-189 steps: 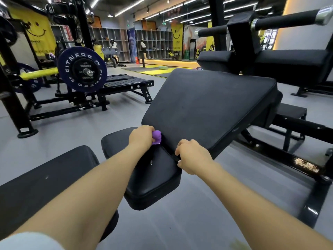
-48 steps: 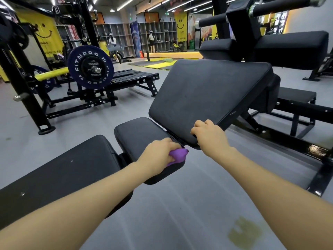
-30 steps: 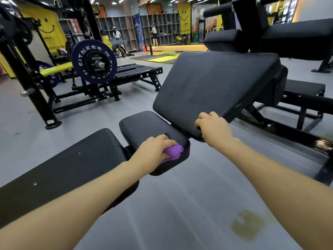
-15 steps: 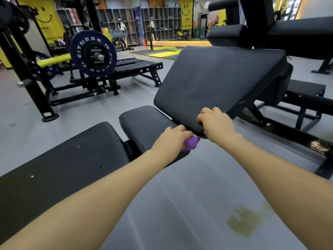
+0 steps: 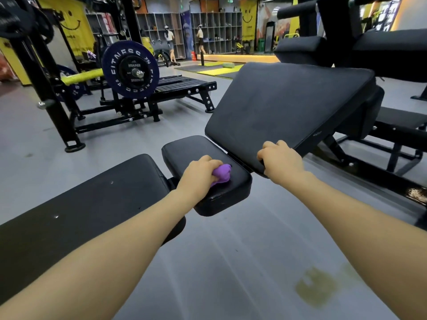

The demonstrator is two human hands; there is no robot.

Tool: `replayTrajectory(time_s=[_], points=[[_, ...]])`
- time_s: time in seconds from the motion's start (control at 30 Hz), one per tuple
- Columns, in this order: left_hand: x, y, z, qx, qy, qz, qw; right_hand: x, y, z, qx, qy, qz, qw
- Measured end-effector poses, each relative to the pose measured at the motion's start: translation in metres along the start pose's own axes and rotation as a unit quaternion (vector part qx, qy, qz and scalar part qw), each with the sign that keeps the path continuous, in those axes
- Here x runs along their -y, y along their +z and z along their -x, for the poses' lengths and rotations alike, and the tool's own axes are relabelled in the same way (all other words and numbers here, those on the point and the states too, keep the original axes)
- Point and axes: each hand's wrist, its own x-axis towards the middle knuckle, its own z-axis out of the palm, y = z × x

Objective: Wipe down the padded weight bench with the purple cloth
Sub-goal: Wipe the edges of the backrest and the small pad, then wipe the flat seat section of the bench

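The black padded weight bench has a small seat pad (image 5: 184, 150) in the middle and a large tilted back pad (image 5: 288, 105) behind it. My left hand (image 5: 199, 175) grips the bunched purple cloth (image 5: 222, 173) and presses it on the seat pad's top, near its right end. My right hand (image 5: 280, 159) holds the near lower corner of the back pad, fingers curled over its edge. Part of the cloth is hidden under my left fingers.
Another flat black pad (image 5: 80, 211) lies at the lower left, next to the seat pad. A plate-loaded machine with a blue weight plate (image 5: 130, 69) stands at the left. More black equipment (image 5: 392, 49) rises at the right. Grey floor (image 5: 242, 262) lies below my arms. People stand by the far shelves.
My left hand has brought the cloth back from the seat pad's right edge under the back pad onto the seat pad's top. My right hand stays on the back pad's corner.
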Motion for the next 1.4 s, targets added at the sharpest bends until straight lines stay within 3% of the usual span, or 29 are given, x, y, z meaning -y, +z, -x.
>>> replayTrajectory(time_s=[0.17,0.3,0.4,0.53,0.73,1.07,1.27,1.4], points=[[0.02,-0.014,0.041,-0.004,0.015,0.014,1.0,0.04,-0.007,0.003,0.109,-0.045,-0.151,0.981],[0.043,-0.009,0.011,-0.013,-0.037,-0.002,0.999,0.058,-0.007,0.002,0.161,-0.064,-0.159,0.972],[0.063,-0.006,-0.027,-0.022,-0.114,-0.014,0.993,0.055,-0.006,0.0,0.166,-0.058,-0.189,0.966],[0.063,-0.006,-0.031,-0.039,-0.143,0.015,0.989,0.054,-0.005,0.0,0.165,-0.052,-0.21,0.962],[0.041,-0.018,0.031,-0.027,-0.05,0.041,0.998,0.057,-0.008,0.0,0.17,-0.056,-0.189,0.966],[0.064,-0.001,-0.052,-0.035,-0.149,-0.011,0.988,0.062,-0.012,0.0,0.189,-0.065,-0.155,0.968],[0.038,-0.019,0.012,0.006,-0.059,-0.021,0.998,0.064,-0.014,0.0,0.19,-0.074,-0.124,0.971],[0.04,-0.015,-0.001,-0.01,-0.067,-0.025,0.997,0.065,-0.013,-0.004,0.196,-0.064,-0.142,0.968]])
